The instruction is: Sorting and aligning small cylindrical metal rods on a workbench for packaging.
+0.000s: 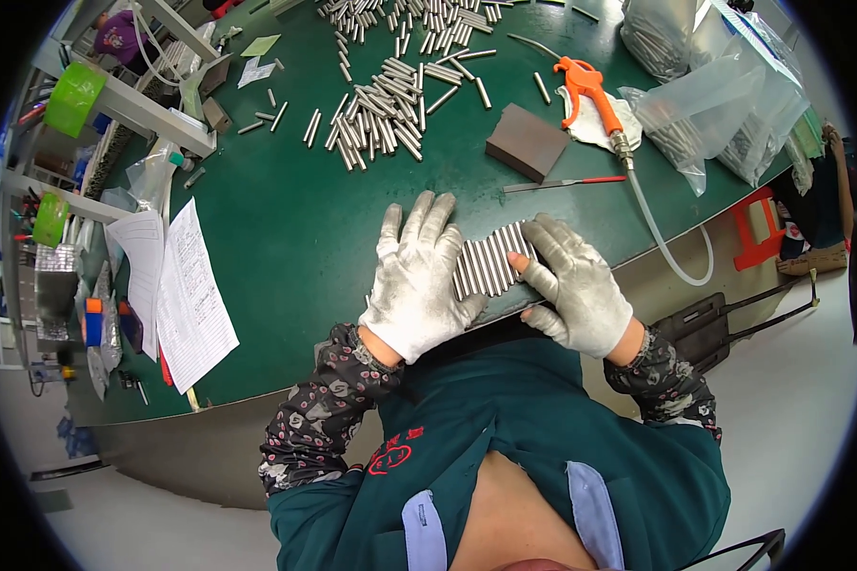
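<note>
A row of shiny metal pins [487,264] lies side by side near the table's front edge, between my two hands. My left hand [417,271], in a greyish-white glove, rests flat with its fingers stretched out, its thumb by the row's left end. At the right end, my right hand [573,284] lies over the pins with its fingers apart; one bare fingertip shows through the glove and touches them. Pins under either palm are hidden. Beyond my hands a loose heap of similar pins [381,114] spreads over the green table [286,219].
A brown block [527,143], a file with a red handle [567,184] and an orange air blow gun [588,93] on a white cloth lie to the right. Plastic bags of pins [681,133] stand farther right. Printed sheets [192,295] cover the table's left side.
</note>
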`<state>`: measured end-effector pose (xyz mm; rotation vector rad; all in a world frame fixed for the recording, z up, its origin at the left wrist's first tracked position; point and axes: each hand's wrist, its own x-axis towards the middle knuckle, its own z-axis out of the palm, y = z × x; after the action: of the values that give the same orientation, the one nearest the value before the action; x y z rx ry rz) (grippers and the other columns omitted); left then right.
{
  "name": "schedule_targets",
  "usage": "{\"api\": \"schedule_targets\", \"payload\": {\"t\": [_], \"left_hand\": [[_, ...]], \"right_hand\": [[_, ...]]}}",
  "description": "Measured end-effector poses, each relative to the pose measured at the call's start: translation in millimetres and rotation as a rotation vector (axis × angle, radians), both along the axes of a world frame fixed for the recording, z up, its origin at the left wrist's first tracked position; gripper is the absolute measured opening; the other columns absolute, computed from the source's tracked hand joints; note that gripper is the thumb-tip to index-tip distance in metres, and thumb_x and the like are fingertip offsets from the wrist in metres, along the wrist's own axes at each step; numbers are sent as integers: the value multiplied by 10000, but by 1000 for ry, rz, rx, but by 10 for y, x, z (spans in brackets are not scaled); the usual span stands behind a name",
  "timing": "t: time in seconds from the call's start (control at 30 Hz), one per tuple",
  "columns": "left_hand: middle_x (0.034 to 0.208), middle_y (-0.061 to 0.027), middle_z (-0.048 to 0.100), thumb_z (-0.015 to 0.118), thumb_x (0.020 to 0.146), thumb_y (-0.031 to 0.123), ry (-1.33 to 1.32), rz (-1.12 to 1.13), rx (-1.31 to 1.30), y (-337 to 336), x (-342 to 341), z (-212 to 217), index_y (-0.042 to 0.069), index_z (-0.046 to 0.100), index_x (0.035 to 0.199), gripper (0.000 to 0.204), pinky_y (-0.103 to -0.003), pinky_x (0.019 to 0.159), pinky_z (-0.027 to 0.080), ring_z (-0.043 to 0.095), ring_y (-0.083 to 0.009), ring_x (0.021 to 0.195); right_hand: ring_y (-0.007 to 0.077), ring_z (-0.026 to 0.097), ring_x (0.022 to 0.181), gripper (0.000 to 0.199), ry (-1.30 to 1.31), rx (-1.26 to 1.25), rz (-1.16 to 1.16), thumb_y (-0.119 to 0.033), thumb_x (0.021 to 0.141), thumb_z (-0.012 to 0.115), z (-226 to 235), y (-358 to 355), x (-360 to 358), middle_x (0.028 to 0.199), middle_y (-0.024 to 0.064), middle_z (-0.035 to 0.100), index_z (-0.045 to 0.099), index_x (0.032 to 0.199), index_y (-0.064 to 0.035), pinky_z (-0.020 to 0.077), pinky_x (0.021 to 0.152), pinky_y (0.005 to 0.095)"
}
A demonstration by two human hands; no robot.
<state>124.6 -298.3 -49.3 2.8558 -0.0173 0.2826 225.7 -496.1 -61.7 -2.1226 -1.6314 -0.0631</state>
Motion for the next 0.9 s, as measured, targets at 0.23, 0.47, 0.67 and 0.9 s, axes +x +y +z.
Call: {"api": "schedule_targets", "payload": {"t": [0.23, 0.47, 0.67, 0.9], "left_hand": [[1326, -201, 372, 735, 569, 301, -36, -61, -16, 57, 16, 33, -13, 520, 1033, 600, -543, 1051, 193, 320, -365, 1272], [1332, -245, 356, 756, 554, 254, -428, -89, -158, 81, 164, 220, -12, 507, 986, 566, -550, 1041, 205, 337, -400, 1251], [1330, -257, 360, 799, 534, 192, -610, -40, -128, 137, 385, 388, -15, 506, 1014, 600, -471, 1004, 318, 444, -381, 1158], [996, -73, 578, 604, 845, 86, -137, -27, -1406, 500, 431, 173, 16, 513, 1180, 354, -247, 744, 485, 577, -123, 790]], "right_hand": [[427, 409, 1179, 541, 20, -14, 11, -338, 711, 642, 33, 31, 45, 1244, 251, 445, 544, 1135, -16, 350, 984, 476], [309, 581, 736, 362, 470, 296, -82, -308, 759, 636, 304, 232, 103, 780, 150, 607, 616, 933, 8, 452, 696, 393], [78, 540, 691, 277, 1361, 84, -50, -247, 846, 589, 477, 594, 296, 740, 2, 583, 613, 951, 8, 448, 646, 237], [201, 590, 651, 281, 784, 9, -81, -255, 826, 566, 383, 753, 544, 732, 116, 609, 618, 952, -9, 466, 645, 305]]}}
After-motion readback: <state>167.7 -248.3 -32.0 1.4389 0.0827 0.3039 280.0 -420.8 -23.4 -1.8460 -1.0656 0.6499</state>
